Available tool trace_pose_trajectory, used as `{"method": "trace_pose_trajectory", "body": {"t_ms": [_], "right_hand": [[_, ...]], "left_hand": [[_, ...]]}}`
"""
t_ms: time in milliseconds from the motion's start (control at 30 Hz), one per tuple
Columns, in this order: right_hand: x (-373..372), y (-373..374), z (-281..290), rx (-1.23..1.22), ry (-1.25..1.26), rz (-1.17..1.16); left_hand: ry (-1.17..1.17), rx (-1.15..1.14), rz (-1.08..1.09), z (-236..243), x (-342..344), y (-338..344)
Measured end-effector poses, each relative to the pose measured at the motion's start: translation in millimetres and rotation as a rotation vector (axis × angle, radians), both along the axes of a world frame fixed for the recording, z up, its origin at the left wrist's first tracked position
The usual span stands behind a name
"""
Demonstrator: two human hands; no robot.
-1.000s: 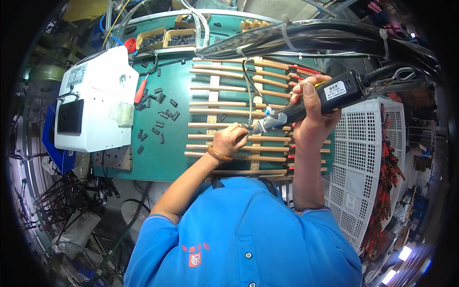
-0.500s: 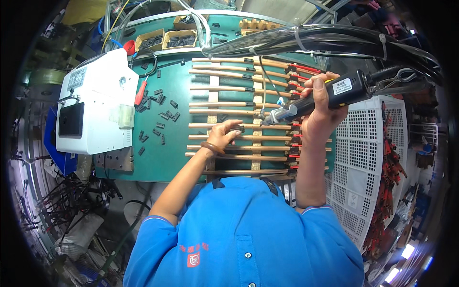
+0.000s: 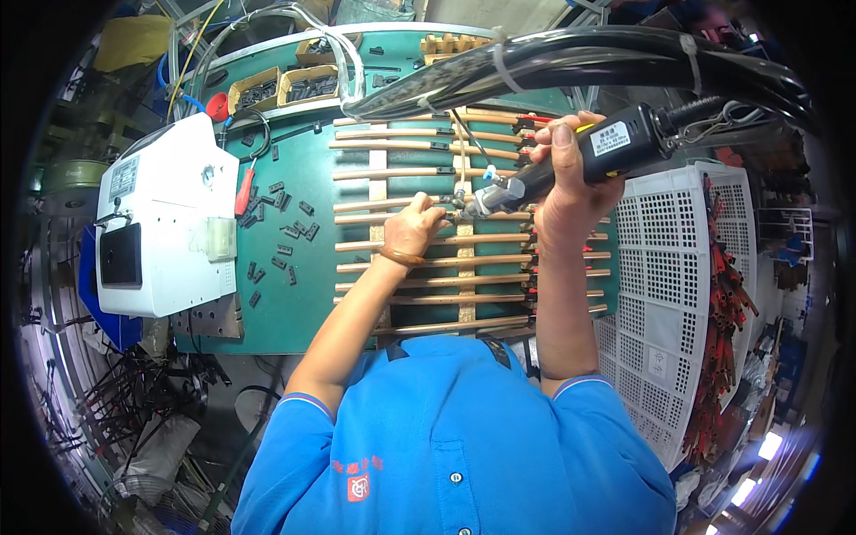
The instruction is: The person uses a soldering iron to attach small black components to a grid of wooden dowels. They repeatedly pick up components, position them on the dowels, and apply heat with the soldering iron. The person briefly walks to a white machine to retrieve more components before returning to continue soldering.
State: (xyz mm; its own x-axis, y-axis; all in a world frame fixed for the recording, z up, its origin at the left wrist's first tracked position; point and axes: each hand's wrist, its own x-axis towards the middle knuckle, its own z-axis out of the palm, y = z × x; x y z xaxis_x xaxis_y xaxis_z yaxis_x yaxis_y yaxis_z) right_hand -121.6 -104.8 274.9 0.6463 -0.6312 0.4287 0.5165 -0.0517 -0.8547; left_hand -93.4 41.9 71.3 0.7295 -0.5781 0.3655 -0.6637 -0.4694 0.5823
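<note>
Wrapping around a big black power tool [image 3: 629,150], the fingers of the right hand [image 3: 575,183] are closed on it, and its tip points down at the rods. The left hand [image 3: 412,230] is curled, with its fingertips at one rod just beside the tool's tip; I cannot tell if it pinches a small piece there. The copper-coloured rods [image 3: 410,261] lie side by side across the green bench [image 3: 303,165], from its near edge toward its far edge, with black and red parts near its right edge. Near the far left corner sit two brown boxes, a left box [image 3: 235,98] and a right box [image 3: 284,91], both full of small black pieces. More loose black pieces [image 3: 306,208] are scattered between the rods and the white machine [image 3: 174,223] at the left edge. Past the right edge stands a white crate [image 3: 664,267] full of little holes, with lots of red and dark sticks [image 3: 727,276] by it. The tool has a white label [image 3: 611,140] with dark print. The machine has a pale label [image 3: 125,178] too, and the blue shirt [image 3: 517,428] has red writing above a small red badge [image 3: 358,488].
</note>
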Motion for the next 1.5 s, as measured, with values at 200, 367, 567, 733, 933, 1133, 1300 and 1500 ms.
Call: {"method": "trace_pose_trajectory", "body": {"t_ms": [200, 367, 567, 733, 933, 1133, 1300, 1500], "right_hand": [[8.4, 3.4, -2.3, -0.018, -0.02, -0.006], [10.6, 1.8, -19.9, -0.032, -0.009, -0.032], [8.8, 0.7, -25.4, -0.026, 0.038, -0.046], [9.9, 1.7, -29.1, -0.011, 0.017, -0.008], [11.1, 3.7, -27.5, -0.034, 0.013, -0.013], [11.4, 6.1, -38.4, -0.023, -0.036, -0.042], [8.5, 8.7, -40.8, -0.021, -0.012, -0.07], [3.1, 7.1, -50.4, -0.117, -0.029, -0.103]], "left_hand": [[-0.067, 0.079, -0.043, -11.5, -0.6, -11.4], [-0.081, 0.09, -0.052, -11.3, 0.7, -14.3], [-0.089, 0.089, -0.069, -14.9, 3.9, -14.7], [-0.069, 0.102, -0.059, -15.9, 3.7, -14.6], [-0.093, 0.094, -0.067, -15.4, 5.1, -14.5], [-0.065, 0.121, -0.07, -14.4, 4.8, -14.1], [-0.069, 0.112, -0.067, -16.9, 5.2, -13.8], [-0.043, 0.105, -0.075, -20.8, 5.6, -13.9]]}}
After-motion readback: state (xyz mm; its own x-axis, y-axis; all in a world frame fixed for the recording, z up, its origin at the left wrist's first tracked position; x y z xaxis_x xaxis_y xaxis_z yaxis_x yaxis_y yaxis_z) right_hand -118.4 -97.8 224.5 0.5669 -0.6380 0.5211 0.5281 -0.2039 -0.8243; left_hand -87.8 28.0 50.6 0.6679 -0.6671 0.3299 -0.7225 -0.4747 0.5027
